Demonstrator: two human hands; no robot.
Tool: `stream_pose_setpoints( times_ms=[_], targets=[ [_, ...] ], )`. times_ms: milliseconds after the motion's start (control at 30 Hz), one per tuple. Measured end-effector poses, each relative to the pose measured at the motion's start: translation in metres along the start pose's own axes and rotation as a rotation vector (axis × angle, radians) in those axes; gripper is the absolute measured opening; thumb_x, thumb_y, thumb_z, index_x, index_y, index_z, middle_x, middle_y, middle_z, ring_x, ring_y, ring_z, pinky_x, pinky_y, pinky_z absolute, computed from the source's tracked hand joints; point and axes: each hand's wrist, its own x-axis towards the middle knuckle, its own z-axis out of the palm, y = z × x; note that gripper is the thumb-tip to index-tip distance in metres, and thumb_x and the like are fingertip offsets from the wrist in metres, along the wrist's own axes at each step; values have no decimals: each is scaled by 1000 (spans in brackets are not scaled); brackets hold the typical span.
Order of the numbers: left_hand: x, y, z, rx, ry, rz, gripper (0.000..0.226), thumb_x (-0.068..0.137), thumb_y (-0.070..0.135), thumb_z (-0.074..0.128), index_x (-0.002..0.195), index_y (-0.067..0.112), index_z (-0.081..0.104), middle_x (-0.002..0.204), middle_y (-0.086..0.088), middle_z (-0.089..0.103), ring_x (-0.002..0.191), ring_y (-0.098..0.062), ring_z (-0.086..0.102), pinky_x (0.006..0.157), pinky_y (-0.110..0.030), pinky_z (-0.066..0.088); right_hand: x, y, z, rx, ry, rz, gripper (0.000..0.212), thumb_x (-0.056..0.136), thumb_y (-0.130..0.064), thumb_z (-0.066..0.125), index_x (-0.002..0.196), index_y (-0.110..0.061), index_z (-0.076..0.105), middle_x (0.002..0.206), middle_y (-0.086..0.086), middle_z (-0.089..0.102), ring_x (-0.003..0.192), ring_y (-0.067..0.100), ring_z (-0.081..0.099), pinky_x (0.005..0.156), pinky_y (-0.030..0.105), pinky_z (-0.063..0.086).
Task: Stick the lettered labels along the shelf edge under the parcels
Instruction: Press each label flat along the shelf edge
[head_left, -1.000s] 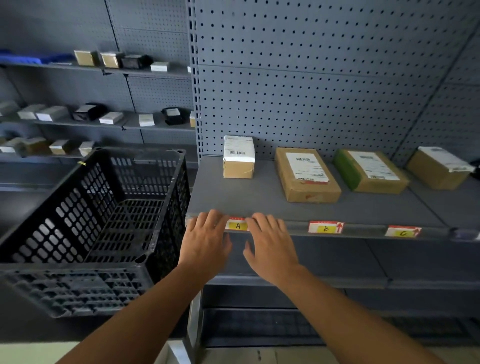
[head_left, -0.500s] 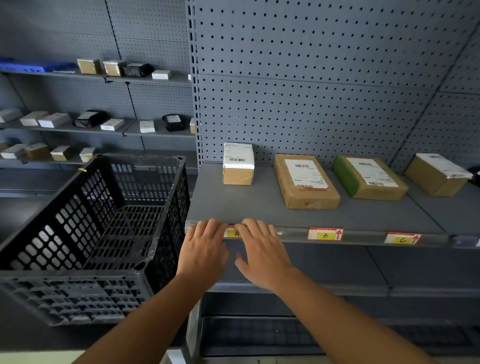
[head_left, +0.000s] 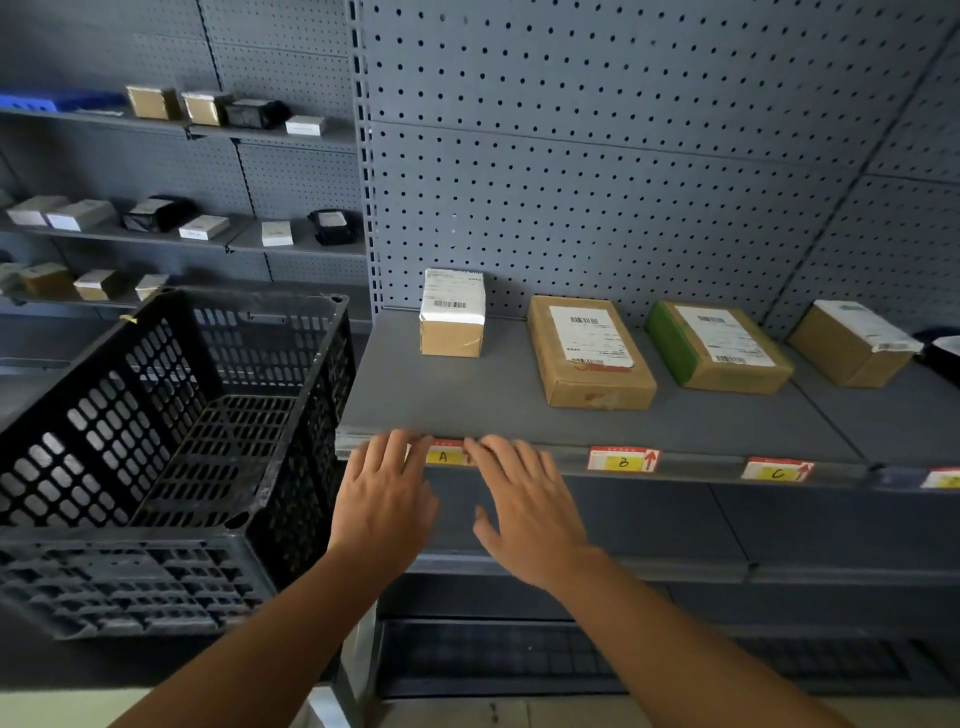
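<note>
Label A (head_left: 443, 456) sits on the grey shelf edge (head_left: 696, 462) below a small cardboard parcel (head_left: 452, 313). My left hand (head_left: 383, 499) and my right hand (head_left: 524, 501) lie with straight fingers against the edge, one on each side of label A, and cover its ends. Label B (head_left: 623, 460) is stuck under a flat brown parcel (head_left: 589, 351). Label C (head_left: 777, 471) is under a parcel with a green side (head_left: 719, 345). A further label (head_left: 941, 478) shows at the right border, near another brown parcel (head_left: 852, 343).
A black perforated plastic crate (head_left: 156, 457) stands close on the left, level with the shelf. Grey pegboard backs the shelving. Shelves at the far left carry several small boxes (head_left: 202, 108). A lower shelf (head_left: 675, 566) runs under my hands.
Both hands stay at label A; the right hand has slid slightly so the letter A shows again between them. The view has shifted a little.
</note>
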Motion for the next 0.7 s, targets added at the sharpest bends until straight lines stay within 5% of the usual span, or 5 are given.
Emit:
stream_pose_setpoints(
  times_ms=[233,467,700],
  targets=[
    [1,68,22,113,-54,-9,69,85,26,57,148,4,37,140,-15,45,129,-34,44,111,-48,36,-57,97,-4,-79,149,80,67,88,-28,59,151,-14,40,147,4,49,133,27,47,116,47,35],
    [2,144,38,64,-51,-209,87,80,27,70,153,5,28,153,-20,35,144,-34,32,119,-48,27,-84,165,-8,-63,126,-22,76,88,-24,60,156,-10,30,157,8,39,145,26,36,120,46,30],
    [22,208,43,60,-86,58,81,86,34,63,155,10,27,159,-9,36,150,-24,26,119,-49,29,-95,176,-5,-2,81,-55,79,89,-24,59,158,-9,23,165,11,27,153,27,21,122,47,27]
  ],
)
